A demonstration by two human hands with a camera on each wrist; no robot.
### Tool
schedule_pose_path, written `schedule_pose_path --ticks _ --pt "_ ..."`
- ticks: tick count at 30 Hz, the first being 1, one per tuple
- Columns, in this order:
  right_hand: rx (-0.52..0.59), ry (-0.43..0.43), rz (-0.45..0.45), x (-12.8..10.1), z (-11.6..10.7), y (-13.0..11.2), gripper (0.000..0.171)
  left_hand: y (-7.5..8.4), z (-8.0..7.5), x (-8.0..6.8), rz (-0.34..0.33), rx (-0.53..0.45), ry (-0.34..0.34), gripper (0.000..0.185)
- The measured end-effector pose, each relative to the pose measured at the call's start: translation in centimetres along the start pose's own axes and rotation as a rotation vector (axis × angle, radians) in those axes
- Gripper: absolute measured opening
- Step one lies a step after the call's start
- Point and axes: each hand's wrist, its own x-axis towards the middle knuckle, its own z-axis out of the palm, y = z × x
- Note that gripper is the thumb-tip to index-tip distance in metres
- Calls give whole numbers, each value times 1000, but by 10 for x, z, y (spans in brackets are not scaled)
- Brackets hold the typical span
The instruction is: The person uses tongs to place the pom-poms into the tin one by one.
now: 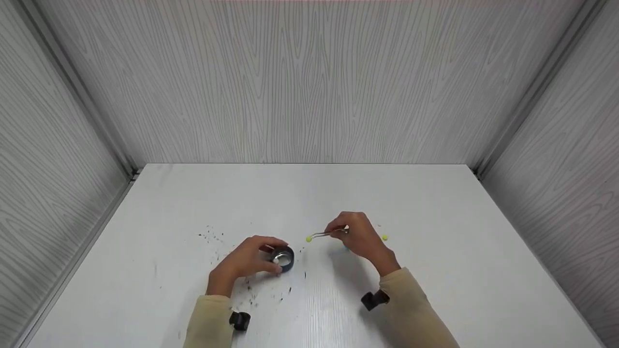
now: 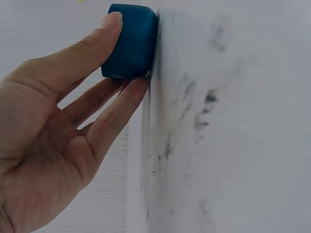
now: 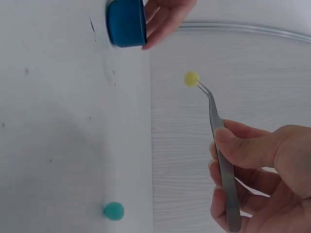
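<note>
The right hand pinched slim, bent-tipped metal tweezers, whose nearly closed points held a small round yellow ball above the table, left of that hand. The left hand gripped a blue, open-topped round metallic cup, thumb on one side and fingers on the other. The cup stood upright, near the held ball; dark specks dotted the white table between the hands. A teal ball lay below the right hand, a second yellow ball to its right.

A booth-like workplace: grey wood-grain panels line the far, left and right edges of a white desk.
</note>
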Motion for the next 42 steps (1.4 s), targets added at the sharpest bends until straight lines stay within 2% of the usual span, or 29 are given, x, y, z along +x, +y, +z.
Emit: schedule_pose_path --ticks 5,12,21,26,30,35,42 --pt "-1 -4 -25 0 9 -7 18 1 1 2 -9 5 1 55" --pt "-17 -21 -79 1 26 -12 20 0 -2 3 12 -8 -11 54" --pt "-10 -62 -101 0 44 -13 17 -2 -3 2 25 -10 -20 55" --pt "-20 -73 -88 1 46 -11 19 -3 -2 3 20 -5 -22 55" --pt "-27 -57 -71 1 41 -8 20 -2 -1 4 -1 2 -16 55" --pt "-24 -40 -54 1 35 -6 21 -1 -2 4 8 2 -15 56" --pt "-16 -89 -104 1 41 -10 19 -3 -2 3 32 -17 -22 55"
